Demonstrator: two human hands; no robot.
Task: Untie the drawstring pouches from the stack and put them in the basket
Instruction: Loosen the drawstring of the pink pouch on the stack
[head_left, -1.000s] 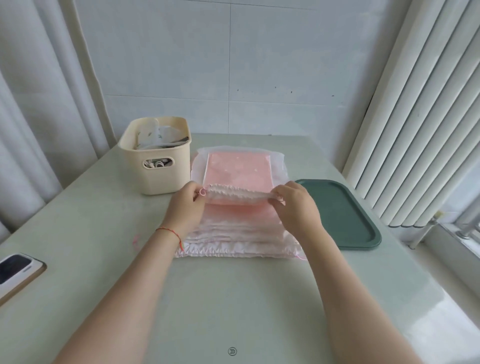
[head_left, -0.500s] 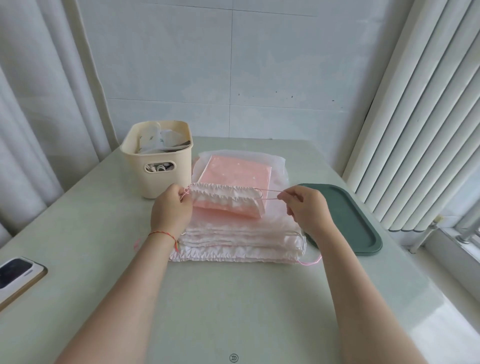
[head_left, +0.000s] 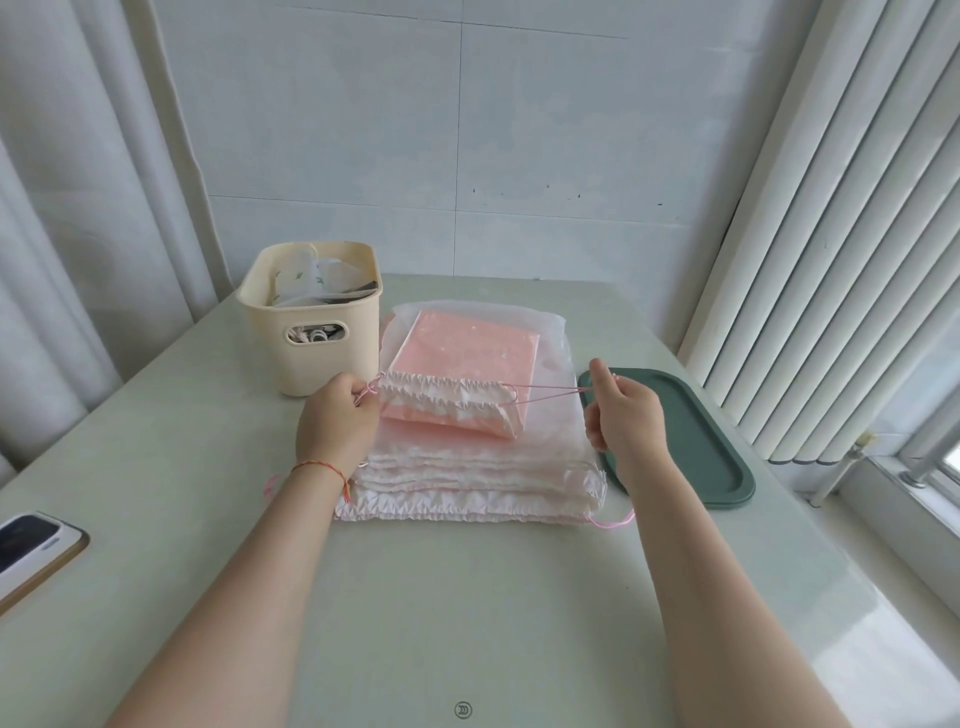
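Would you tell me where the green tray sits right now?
In the head view, the green tray lies flat on the table's right side, just right of the pouch stack and behind the right hand.

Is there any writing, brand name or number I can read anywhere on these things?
No readable text anywhere.
Basket: the bags inside carry green marks, too blurred to read.
Phone: dark screen, nothing legible.
Pink pouch, green tray: no label visible.
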